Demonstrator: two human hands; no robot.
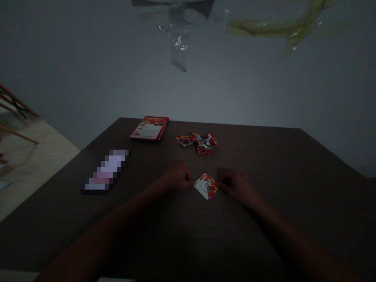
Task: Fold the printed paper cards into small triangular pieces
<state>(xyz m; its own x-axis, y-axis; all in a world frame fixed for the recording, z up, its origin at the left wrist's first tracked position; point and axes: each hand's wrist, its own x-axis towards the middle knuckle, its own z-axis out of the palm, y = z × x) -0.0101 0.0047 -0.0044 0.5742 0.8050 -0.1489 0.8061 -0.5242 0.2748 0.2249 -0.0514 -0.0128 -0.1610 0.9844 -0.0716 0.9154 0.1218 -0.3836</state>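
Between my two hands, a small square of folded printed paper (207, 186), red, yellow and white, is turned so that its corners point left and right. My left hand (177, 176) pinches its left corner, the other fingers curled in. At the opposite corner, my right hand (235, 185) grips the paper between thumb and finger. Farther back lie several folded paper pieces (202, 143) with similar red and white print, heaped together. To their left is a stack of printed leaflets (150, 128) with red borders.
A phone (105, 172) with a blurred-out screen lies on the left of the dark wooden table (264, 156). Behind the table rises a pale wall (235, 86) with strips of tape (264, 28). Wooden sticks (17, 102) show at the far left above a light floor.
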